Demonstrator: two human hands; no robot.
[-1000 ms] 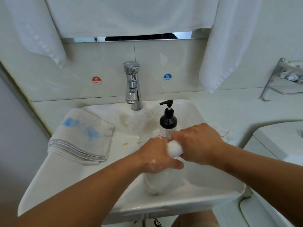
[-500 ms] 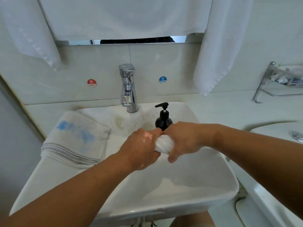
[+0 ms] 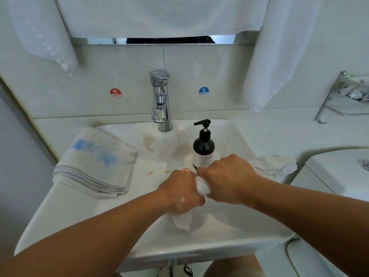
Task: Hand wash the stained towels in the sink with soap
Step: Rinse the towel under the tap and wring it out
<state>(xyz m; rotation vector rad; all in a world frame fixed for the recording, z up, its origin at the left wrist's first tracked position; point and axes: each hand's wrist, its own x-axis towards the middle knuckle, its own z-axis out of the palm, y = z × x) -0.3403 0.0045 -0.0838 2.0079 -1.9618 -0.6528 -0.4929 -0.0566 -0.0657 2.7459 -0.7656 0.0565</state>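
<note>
Towel [image 3: 202, 186] being wrung over the sink [image 3: 50, 212], both fists closed tight round it.
Left hand [image 3: 181, 193] and right hand [image 3: 229, 180] grip the soft white roll close together, its limp tail hanging into the glossy basin; twisting opposite ways, low down, should squeeze it best. A folded blue-stained towel [image 3: 95, 160] lies on the left rim, with a rounded black soap bottle [image 3: 203, 148] and chrome tap [image 3: 160, 100] beyond.

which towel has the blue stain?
The folded towel on the left rim of the sink. The wrung towel and crumpled towel at right show no blue.
</note>
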